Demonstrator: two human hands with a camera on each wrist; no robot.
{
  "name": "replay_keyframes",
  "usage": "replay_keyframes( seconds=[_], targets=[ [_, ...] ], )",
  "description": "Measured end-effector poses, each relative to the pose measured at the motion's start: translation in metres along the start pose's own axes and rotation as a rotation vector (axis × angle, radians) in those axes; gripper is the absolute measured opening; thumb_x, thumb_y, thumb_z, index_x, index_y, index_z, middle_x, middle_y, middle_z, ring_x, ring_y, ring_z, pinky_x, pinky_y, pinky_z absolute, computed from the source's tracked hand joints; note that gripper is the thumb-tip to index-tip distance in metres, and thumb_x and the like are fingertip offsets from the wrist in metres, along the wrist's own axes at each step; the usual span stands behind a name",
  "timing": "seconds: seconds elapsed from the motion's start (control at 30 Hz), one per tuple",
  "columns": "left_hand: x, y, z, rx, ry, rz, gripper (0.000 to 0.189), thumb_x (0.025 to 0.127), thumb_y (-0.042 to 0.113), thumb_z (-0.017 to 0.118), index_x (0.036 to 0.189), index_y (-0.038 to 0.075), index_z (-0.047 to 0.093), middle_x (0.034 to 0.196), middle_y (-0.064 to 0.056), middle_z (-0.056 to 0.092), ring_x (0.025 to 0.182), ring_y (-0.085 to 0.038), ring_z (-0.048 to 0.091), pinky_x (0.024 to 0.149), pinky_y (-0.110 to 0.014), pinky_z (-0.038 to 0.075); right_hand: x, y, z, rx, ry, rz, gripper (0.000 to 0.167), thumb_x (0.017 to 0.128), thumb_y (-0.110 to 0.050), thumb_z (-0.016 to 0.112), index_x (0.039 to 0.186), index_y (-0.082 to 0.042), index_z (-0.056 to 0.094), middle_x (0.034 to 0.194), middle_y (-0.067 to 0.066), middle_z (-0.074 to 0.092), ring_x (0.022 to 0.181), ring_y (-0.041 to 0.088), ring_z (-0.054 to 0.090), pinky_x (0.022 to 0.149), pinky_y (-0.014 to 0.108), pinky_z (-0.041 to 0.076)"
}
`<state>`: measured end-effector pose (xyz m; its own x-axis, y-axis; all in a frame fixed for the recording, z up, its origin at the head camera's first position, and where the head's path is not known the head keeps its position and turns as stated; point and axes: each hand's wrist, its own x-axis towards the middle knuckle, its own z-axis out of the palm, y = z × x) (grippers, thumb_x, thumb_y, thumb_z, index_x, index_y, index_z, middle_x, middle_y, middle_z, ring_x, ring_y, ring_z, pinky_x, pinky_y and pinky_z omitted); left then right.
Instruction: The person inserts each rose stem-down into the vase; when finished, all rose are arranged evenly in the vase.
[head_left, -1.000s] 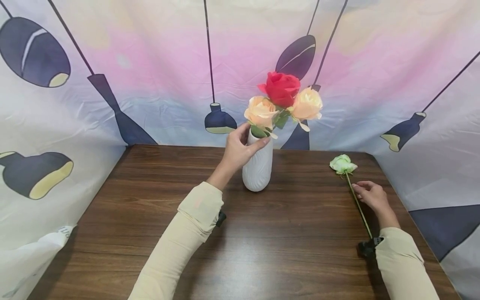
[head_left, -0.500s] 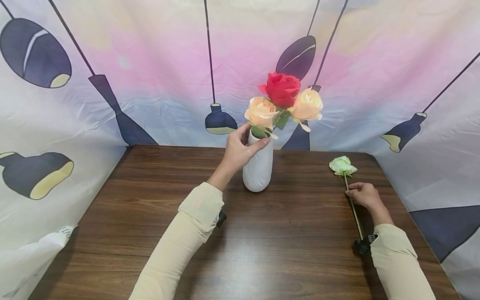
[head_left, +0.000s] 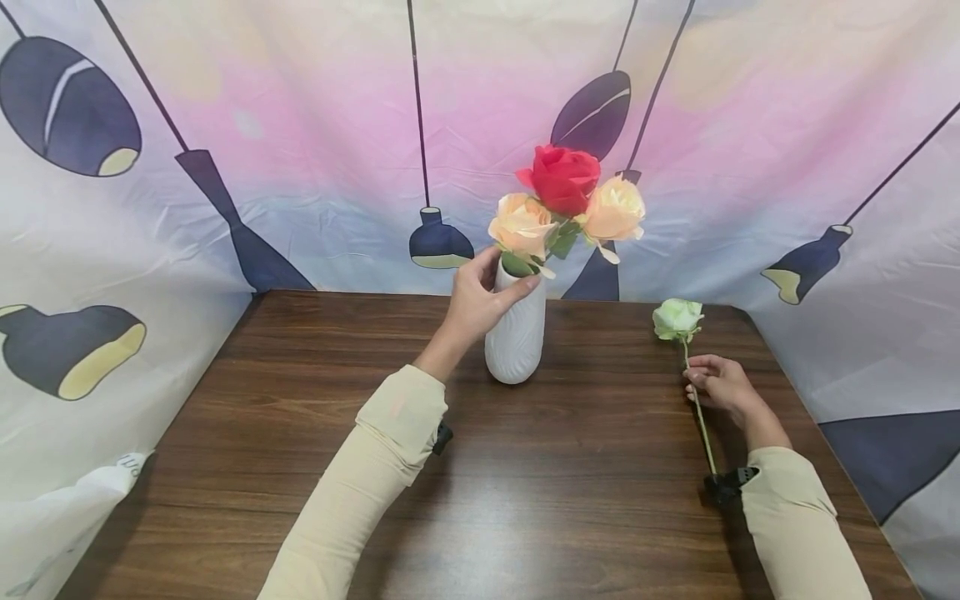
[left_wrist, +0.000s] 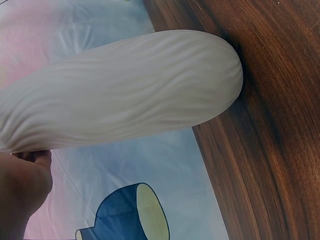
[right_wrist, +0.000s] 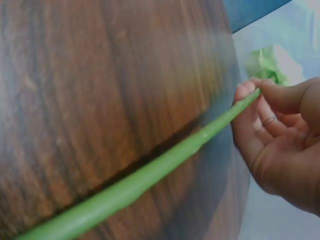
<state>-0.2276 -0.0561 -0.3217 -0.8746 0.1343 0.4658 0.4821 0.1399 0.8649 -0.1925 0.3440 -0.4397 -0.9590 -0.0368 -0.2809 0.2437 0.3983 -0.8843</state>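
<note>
My left hand [head_left: 482, 293] grips the neck of a white ribbed vase [head_left: 516, 337], thumb across its front near the rim. The vase stands upright on the table and fills much of the left wrist view. In it are a red rose [head_left: 566, 179] and two peach roses [head_left: 615, 208], with green leaves at the mouth. On the right, my right hand [head_left: 726, 387] pinches the stem [right_wrist: 165, 165] of a pale green rose [head_left: 678, 320] between thumb and fingers, a little below the bloom. The stem's lower end reaches back toward my wrist.
The dark wooden table [head_left: 585, 492] ends at a cloth backdrop [head_left: 337, 167] printed with hanging lamps, which also rises along both sides. A black wrist camera [head_left: 727, 487] sits under the right sleeve, close to the stem's lower end.
My right hand has moved left onto the rose's stem and pinched it. The bloom has risen and shifted slightly left. My left hand and the vase have stayed put.
</note>
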Motion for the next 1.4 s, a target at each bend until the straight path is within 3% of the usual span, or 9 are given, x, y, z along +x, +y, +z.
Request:
replay_keyframes(
  seconds=[0.23, 0.3, 0.4, 0.53, 1.0, 1.4],
  targets=[
    [0.000, 0.000, 0.000, -0.001, 0.000, -0.001, 0.049, 0.085, 0.012, 0.081, 0.131, 0.003, 0.064, 0.123, -0.017, 0.072, 0.108, -0.020, 0.069, 0.101, -0.038, 0.058, -0.002, -0.013, 0.007, 0.077, 0.011, -0.091, 0.054, 0.107, -0.007, 0.046, 0.152, 0.014, 0.025, 0.105, -0.010, 0.058, 0.086, 0.001, 0.065, 0.081, 0.021, 0.061],
    [0.000, 0.000, 0.000, -0.004, 0.001, 0.000, 0.049, 0.085, 0.012, 0.081, 0.130, 0.003, 0.064, 0.123, -0.017, 0.072, 0.107, -0.020, 0.069, 0.100, -0.038, 0.058, -0.002, -0.017, 0.009, 0.097, 0.018, -0.124, 0.049, 0.107, -0.008, 0.047, 0.151, 0.008, 0.033, 0.103, -0.011, 0.058, 0.086, 0.002, 0.064, 0.081, 0.021, 0.061],
    [0.000, -0.001, 0.000, -0.006, 0.000, 0.001, 0.049, 0.085, 0.012, 0.081, 0.130, 0.002, 0.064, 0.123, -0.017, 0.072, 0.108, -0.019, 0.069, 0.101, -0.039, 0.058, -0.004, -0.023, 0.011, 0.165, 0.023, -0.167, 0.030, 0.107, -0.009, 0.049, 0.137, -0.011, 0.050, 0.099, -0.014, 0.058, 0.085, 0.003, 0.063, 0.080, 0.022, 0.061],
    [0.000, -0.001, 0.000, -0.005, -0.001, -0.001, 0.050, 0.085, 0.011, 0.081, 0.131, 0.002, 0.063, 0.124, -0.017, 0.071, 0.109, -0.020, 0.069, 0.102, -0.039, 0.057, -0.007, -0.034, 0.014, 0.273, 0.007, -0.224, 0.019, 0.106, -0.011, 0.052, 0.116, -0.026, 0.055, 0.096, -0.015, 0.060, 0.085, 0.004, 0.064, 0.079, 0.023, 0.062],
    [0.000, 0.000, -0.001, -0.004, -0.003, -0.014, 0.051, 0.086, 0.012, 0.081, 0.132, 0.003, 0.063, 0.127, -0.016, 0.071, 0.116, -0.024, 0.069, 0.104, -0.037, 0.056, -0.021, -0.079, 0.039, 0.492, -0.018, -0.390, 0.011, 0.100, -0.008, 0.062, 0.108, -0.015, 0.057, 0.098, -0.011, 0.068, 0.089, 0.002, 0.073, 0.077, 0.019, 0.061],
    [0.000, 0.000, -0.001, -0.001, 0.002, -0.006, 0.051, 0.085, 0.011, 0.081, 0.132, 0.003, 0.063, 0.126, -0.016, 0.071, 0.114, -0.024, 0.069, 0.104, -0.037, 0.056, -0.029, -0.116, 0.069, 0.731, 0.070, -0.556, 0.009, 0.100, -0.004, 0.060, 0.099, -0.012, 0.061, 0.093, -0.003, 0.069, 0.087, 0.010, 0.075, 0.075, 0.025, 0.063]
  ],
)
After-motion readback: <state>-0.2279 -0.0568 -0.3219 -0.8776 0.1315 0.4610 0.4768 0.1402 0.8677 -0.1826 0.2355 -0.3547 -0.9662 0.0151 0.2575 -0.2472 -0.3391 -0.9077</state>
